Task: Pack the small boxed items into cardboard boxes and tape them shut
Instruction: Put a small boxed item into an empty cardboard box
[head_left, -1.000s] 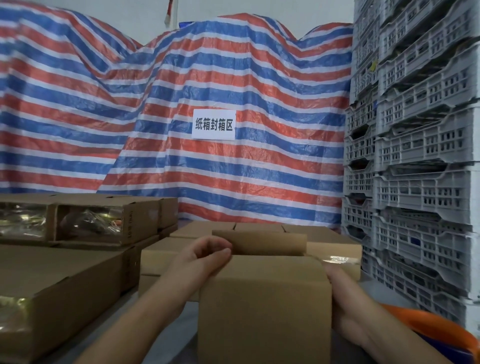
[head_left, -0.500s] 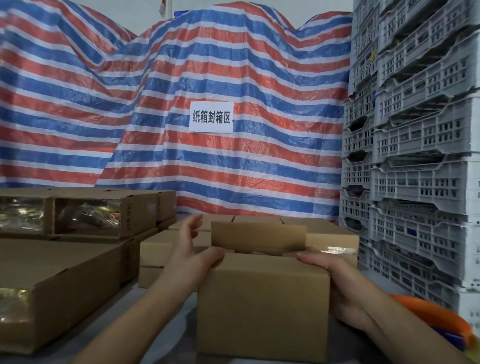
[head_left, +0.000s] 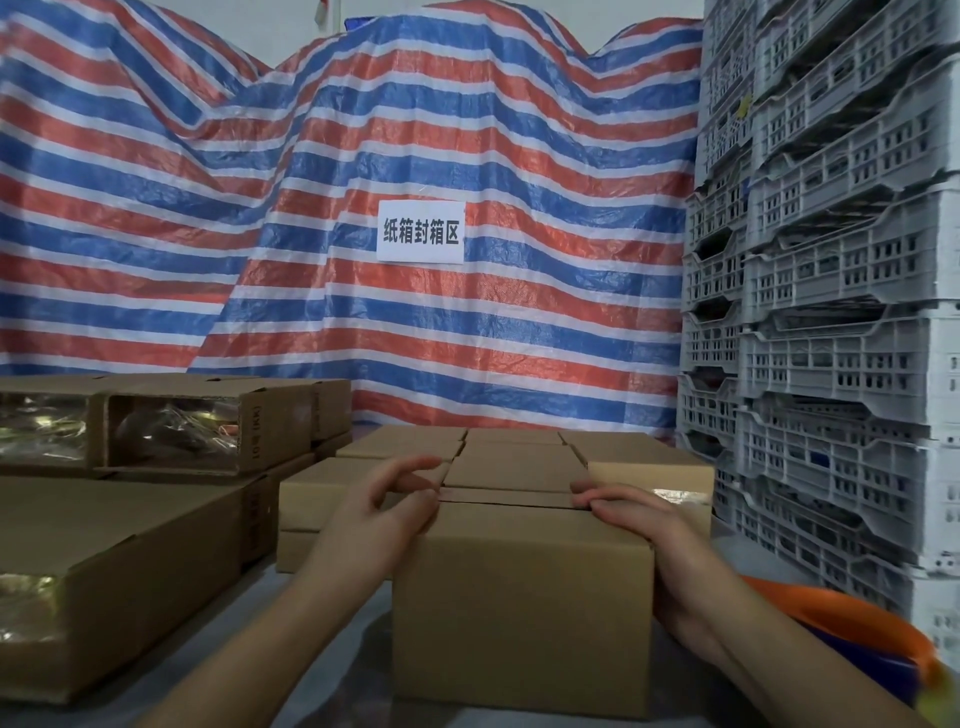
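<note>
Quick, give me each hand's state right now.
Left hand: open, fingers pressing the cardboard box's top flap.
Right hand: open, fingers flat on the same box's top.

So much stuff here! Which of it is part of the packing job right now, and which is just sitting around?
Part of the job:
- cardboard box in front, flaps folded down
- left hand and right hand, fingers pressing on its top
- closed boxes behind

Just lying about:
- grey crates, stacked at right
- striped tarp
- paper sign
- orange basin
</note>
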